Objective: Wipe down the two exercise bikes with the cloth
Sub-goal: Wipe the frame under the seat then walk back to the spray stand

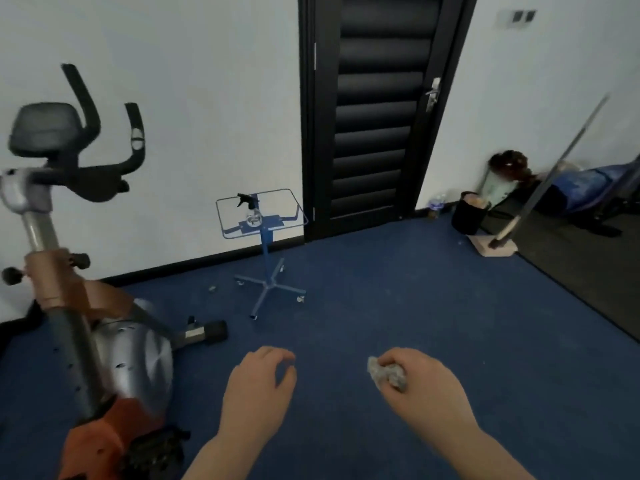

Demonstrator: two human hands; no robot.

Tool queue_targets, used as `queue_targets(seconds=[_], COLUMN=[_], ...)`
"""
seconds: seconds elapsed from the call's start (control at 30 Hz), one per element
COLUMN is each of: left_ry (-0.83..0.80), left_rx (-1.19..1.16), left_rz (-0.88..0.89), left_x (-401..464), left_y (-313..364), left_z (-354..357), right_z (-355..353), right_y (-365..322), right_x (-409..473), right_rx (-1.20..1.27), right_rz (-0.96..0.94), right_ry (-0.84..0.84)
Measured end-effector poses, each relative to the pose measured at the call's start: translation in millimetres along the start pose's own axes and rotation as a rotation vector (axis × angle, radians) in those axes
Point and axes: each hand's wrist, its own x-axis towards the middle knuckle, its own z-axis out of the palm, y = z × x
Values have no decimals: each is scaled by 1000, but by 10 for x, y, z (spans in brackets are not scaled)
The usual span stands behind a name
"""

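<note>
One exercise bike (104, 341) stands at the left, with a silver and orange body, black handlebars and a dark console. My right hand (426, 386) hovers over the blue carpet, fingers closed around a crumpled grey cloth (386, 372). My left hand (263, 382) is beside it, to the right of the bike, with fingers curled and nothing in it. Neither hand touches the bike. A second bike is not in view.
A blue wheeled stand (266, 265) with a clear top carries a spray bottle (251, 211) near the wall. A black door (377, 109) is straight ahead. At the right are a black bin (469, 213), a leaning pole (550, 171) and dark floor mats.
</note>
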Motion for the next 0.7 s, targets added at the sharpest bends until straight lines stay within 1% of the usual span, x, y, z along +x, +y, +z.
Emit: queue_targets(seconds=[0.1, 0.2, 0.3, 0.47, 0.63, 0.7], left_ry=[50, 65, 98, 173, 178, 240], left_rx=[-9, -4, -17, -25, -10, 1], left_rz=[-31, -61, -94, -158, -210, -228], left_x=[482, 814, 1231, 2102, 3079, 3498], left_y=[26, 47, 7, -55, -59, -72], left_z=[-48, -74, -57, 53, 70, 49], right_z=[-7, -3, -7, 17, -86, -91], right_y=[-46, -101, -143, -175, -147, -155], right_x=[555, 976, 1489, 2572, 3672, 4109], right_rx=[55, 114, 121, 148, 157, 158], right_rz=[-15, -40, -74, -154, -195, -207], right_ry=[-20, -54, -63, -112, -189, -197])
